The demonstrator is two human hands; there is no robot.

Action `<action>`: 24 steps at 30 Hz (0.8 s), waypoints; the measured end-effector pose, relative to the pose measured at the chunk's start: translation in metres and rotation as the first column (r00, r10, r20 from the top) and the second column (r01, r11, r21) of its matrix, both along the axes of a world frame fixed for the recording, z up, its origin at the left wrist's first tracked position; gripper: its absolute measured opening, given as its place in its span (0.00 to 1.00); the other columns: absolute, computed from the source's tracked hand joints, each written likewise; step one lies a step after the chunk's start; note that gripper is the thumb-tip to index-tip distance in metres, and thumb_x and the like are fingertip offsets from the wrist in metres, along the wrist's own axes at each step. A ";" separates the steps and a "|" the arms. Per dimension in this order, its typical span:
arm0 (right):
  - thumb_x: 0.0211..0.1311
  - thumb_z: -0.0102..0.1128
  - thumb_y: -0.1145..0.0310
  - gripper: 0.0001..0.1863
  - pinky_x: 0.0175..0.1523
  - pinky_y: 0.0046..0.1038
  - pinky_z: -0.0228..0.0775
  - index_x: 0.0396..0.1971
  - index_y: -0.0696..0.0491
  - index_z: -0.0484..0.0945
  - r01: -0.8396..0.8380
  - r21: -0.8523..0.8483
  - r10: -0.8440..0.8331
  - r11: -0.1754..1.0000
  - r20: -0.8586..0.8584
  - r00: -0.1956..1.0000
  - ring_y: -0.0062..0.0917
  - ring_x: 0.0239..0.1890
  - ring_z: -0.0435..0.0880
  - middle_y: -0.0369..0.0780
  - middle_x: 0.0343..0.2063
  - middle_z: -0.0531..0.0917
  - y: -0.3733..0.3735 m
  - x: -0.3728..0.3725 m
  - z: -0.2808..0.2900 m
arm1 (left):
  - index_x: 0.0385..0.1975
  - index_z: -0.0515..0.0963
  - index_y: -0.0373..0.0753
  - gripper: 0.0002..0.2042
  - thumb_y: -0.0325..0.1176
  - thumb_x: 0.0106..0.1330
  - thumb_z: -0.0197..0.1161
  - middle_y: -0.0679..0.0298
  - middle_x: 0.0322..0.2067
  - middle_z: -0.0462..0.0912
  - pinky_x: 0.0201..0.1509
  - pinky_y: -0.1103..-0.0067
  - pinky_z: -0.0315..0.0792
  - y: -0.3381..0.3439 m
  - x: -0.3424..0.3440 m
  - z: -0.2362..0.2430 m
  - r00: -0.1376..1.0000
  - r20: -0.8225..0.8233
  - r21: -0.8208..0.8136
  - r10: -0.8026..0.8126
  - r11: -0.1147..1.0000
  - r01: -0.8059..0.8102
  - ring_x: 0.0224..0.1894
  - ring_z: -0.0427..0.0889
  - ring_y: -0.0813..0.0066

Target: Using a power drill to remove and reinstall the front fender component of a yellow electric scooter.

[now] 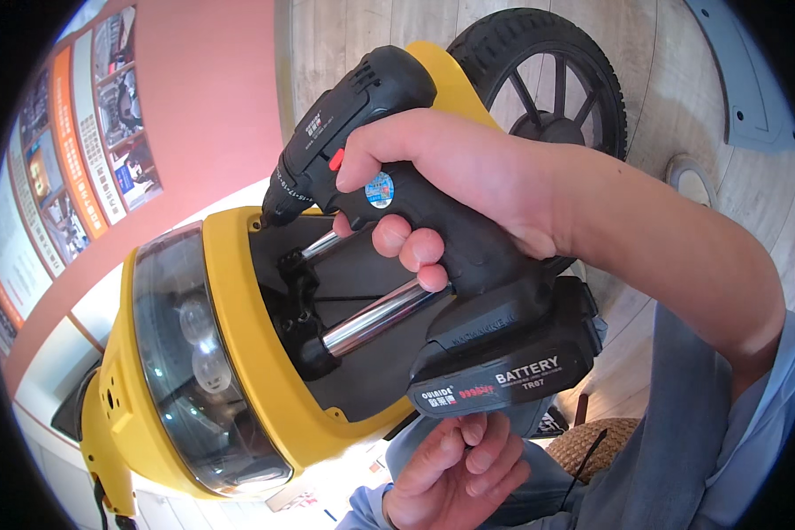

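Observation:
My right hand is wrapped round the grip of a black cordless drill, thumb beside its red switch. The drill points down and to the left; its chuck end meets the upper corner of a yellow fairing, at a screw hole. Whether a bit is inside the hole is hidden. Just below the drill's battery, my left hand has thumb and fingertips pinched together; anything between them is too small to name. Behind a clear curved cover, the fairing holds round lamps. Two chrome fork tubes run behind the fairing, partly covered by my right hand.
A black spoked wheel with a knobbly tyre lies at the far side on the wooden floor. A pink wall panel with posters stands at the left. A grey curved part is at the upper right, and a woven seat below.

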State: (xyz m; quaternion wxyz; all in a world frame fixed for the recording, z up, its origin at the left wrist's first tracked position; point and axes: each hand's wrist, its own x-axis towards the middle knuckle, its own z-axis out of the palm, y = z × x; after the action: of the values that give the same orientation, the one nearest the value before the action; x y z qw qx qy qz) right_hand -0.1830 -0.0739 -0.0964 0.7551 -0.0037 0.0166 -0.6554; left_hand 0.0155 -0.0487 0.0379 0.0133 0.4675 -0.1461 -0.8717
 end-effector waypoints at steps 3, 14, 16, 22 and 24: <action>0.57 0.53 0.60 0.15 0.20 0.19 0.68 0.34 0.58 0.72 0.009 0.021 -0.009 1.000 -0.003 1.000 0.12 0.11 0.67 0.31 0.14 0.70 0.000 -0.001 0.003 | 0.44 0.70 0.40 0.09 0.38 0.74 0.49 0.69 0.29 0.65 0.35 0.82 0.61 -0.001 0.000 0.000 1.000 -0.004 0.008 -0.007 1.000 0.007 0.27 0.63 0.82; 0.58 0.52 0.59 0.16 0.19 0.19 0.67 0.34 0.58 0.72 0.007 0.020 -0.007 1.000 0.012 1.000 0.12 0.11 0.66 0.31 0.14 0.70 0.000 -0.001 0.001 | 0.45 0.70 0.39 0.10 0.38 0.73 0.49 0.69 0.30 0.66 0.36 0.82 0.62 0.000 0.001 -0.004 1.000 -0.021 0.008 -0.016 1.000 0.016 0.28 0.63 0.82; 0.58 0.52 0.59 0.16 0.19 0.19 0.67 0.35 0.58 0.72 0.004 0.017 -0.004 1.000 0.007 1.000 0.12 0.10 0.65 0.31 0.14 0.70 -0.001 0.000 0.002 | 0.45 0.70 0.39 0.10 0.38 0.73 0.49 0.69 0.30 0.65 0.36 0.82 0.62 0.001 -0.002 -0.001 1.000 -0.015 0.011 -0.017 1.000 0.017 0.28 0.63 0.82; 0.58 0.52 0.59 0.16 0.19 0.20 0.68 0.35 0.58 0.72 -0.006 0.018 0.006 1.000 0.029 1.000 0.12 0.10 0.66 0.32 0.14 0.70 0.000 -0.003 0.003 | 0.45 0.70 0.40 0.10 0.38 0.74 0.49 0.69 0.30 0.66 0.35 0.82 0.62 -0.002 0.000 -0.002 1.000 -0.021 0.015 -0.004 1.000 0.004 0.28 0.63 0.82; 0.58 0.52 0.59 0.16 0.19 0.20 0.68 0.35 0.58 0.72 -0.001 0.003 0.001 1.000 0.015 1.000 0.12 0.10 0.66 0.32 0.14 0.70 0.000 -0.003 0.001 | 0.45 0.70 0.40 0.10 0.38 0.74 0.49 0.69 0.30 0.66 0.35 0.82 0.62 -0.002 -0.001 -0.003 0.999 -0.033 0.020 -0.013 1.000 0.014 0.28 0.63 0.82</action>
State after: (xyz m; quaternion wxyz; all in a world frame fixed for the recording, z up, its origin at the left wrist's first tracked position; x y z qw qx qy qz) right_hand -0.1858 -0.0742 -0.0954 0.7556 0.0021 0.0119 -0.6549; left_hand 0.0147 -0.0510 0.0350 0.0051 0.4520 -0.1404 -0.8809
